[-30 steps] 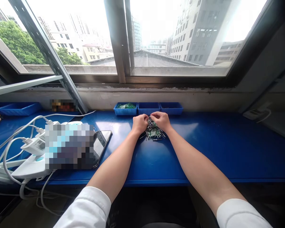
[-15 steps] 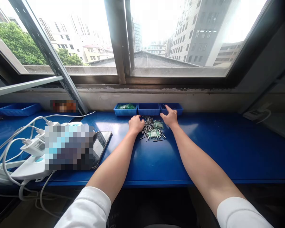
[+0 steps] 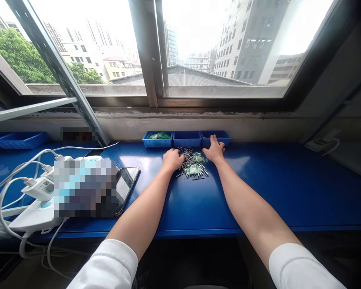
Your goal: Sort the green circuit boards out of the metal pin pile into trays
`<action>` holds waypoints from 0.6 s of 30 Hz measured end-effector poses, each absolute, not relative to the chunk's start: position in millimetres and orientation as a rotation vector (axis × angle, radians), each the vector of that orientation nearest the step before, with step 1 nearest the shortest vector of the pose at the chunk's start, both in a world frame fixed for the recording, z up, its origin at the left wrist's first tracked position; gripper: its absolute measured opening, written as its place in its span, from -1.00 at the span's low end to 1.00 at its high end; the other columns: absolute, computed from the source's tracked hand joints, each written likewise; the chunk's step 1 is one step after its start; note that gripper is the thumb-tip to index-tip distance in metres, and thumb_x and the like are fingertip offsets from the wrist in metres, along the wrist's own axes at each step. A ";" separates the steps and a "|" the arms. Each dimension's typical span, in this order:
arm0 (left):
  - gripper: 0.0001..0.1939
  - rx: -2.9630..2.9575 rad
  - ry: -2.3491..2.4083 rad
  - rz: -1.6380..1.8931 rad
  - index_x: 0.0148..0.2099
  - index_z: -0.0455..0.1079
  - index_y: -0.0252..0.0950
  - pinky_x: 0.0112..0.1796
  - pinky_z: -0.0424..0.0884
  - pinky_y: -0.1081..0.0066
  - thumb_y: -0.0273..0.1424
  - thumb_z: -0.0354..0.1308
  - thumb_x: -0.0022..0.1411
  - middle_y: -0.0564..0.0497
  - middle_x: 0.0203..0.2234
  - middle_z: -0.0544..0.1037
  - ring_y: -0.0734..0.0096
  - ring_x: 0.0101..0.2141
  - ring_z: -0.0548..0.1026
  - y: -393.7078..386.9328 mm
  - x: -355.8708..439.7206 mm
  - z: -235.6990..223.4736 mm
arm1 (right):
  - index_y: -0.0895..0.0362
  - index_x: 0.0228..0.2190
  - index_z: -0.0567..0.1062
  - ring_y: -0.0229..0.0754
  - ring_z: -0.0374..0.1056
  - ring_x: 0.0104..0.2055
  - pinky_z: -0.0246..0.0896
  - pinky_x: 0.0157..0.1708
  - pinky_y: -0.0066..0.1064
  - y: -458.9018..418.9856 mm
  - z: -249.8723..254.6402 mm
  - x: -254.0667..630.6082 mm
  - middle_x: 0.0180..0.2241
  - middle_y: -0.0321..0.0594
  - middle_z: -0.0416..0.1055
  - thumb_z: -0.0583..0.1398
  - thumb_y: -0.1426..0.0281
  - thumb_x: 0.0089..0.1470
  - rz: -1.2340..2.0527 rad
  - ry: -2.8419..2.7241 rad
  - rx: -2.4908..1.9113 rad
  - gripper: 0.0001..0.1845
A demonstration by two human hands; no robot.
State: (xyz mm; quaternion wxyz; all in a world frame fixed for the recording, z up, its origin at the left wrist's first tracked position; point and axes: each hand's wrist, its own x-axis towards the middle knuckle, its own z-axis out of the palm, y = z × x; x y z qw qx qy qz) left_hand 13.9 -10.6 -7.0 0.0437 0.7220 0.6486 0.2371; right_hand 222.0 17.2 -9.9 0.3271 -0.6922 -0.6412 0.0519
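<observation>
A heap of small metal pins and green parts (image 3: pixel 192 164) lies on the blue bench (image 3: pixel 258 188) in front of me. My left hand (image 3: pixel 172 158) rests at the heap's left edge with its fingers curled under; what they hold, if anything, is hidden. My right hand (image 3: pixel 214 149) is open with fingers stretched forward, its tips at the rim of the right blue tray (image 3: pixel 221 137). Beside that stand a middle blue tray (image 3: pixel 187 138) and a left blue tray (image 3: pixel 157 139) with green parts in it.
A phone (image 3: pixel 126 181) lies left of my arms beside white chargers and cables (image 3: pixel 33 188). Another blue tray (image 3: pixel 18 139) sits at the far left. A white power strip (image 3: pixel 319 144) lies on the right ledge. The window wall runs behind the trays.
My hands were pinched together over the heap; the right hand has moved away to the right tray and opened, and the left hand has stayed at the heap's left edge.
</observation>
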 end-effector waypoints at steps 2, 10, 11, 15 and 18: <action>-0.61 2.209 1.990 0.705 -0.05 0.46 -0.30 -0.01 0.29 0.25 -0.23 -0.02 0.20 -0.20 -0.04 0.47 0.08 -0.01 0.39 -10.9 14.3 -6.6 | 0.04 0.25 0.04 0.21 -0.01 0.08 0.04 0.01 0.04 18.2 -9.9 222.7 0.31 -0.22 -0.19 0.17 0.27 -0.08 0.149 -1.676 -1.832 -0.15; -0.59 2.216 2.009 0.646 -0.03 0.44 -0.28 -0.02 0.30 0.23 -0.21 -0.06 0.21 -0.16 -0.03 0.46 0.09 -0.01 0.38 -11.3 15.2 -6.1 | -0.02 0.25 0.03 0.24 -0.05 0.12 0.05 0.02 0.03 18.1 -8.8 221.4 0.32 -0.19 -0.39 0.22 0.25 -0.11 0.196 -1.644 -1.902 -0.10; -0.59 2.221 2.011 0.645 -0.03 0.44 -0.28 -0.02 0.30 0.22 -0.21 -0.06 0.22 -0.16 -0.03 0.46 0.08 -0.01 0.38 -11.6 15.6 -6.2 | 0.00 0.24 0.04 0.25 -0.06 0.13 0.05 0.02 0.02 17.3 -9.0 220.1 0.32 -0.15 -0.37 0.22 0.26 -0.10 0.177 -1.638 -1.886 -0.11; -0.60 2.264 2.024 0.642 -0.04 0.44 -0.28 -0.03 0.30 0.24 -0.19 -0.07 0.24 -0.18 -0.06 0.47 0.09 -0.02 0.39 -13.4 18.2 -5.9 | 0.15 0.13 0.25 0.21 -0.05 0.13 0.05 0.05 -0.04 11.9 -8.4 208.7 0.21 0.02 -0.06 0.20 0.35 -0.07 0.009 -1.643 -1.712 -0.32; -0.61 2.326 2.002 0.651 -0.07 0.45 -0.30 -0.04 0.31 0.23 -0.20 -0.08 0.25 -0.18 -0.08 0.48 0.08 -0.03 0.40 -14.5 20.1 -4.8 | 0.16 -0.16 0.47 0.06 0.12 0.00 0.12 0.02 -0.17 6.6 -6.1 196.9 -0.08 -0.04 0.27 0.18 0.38 -0.02 0.021 -1.819 -1.534 -0.67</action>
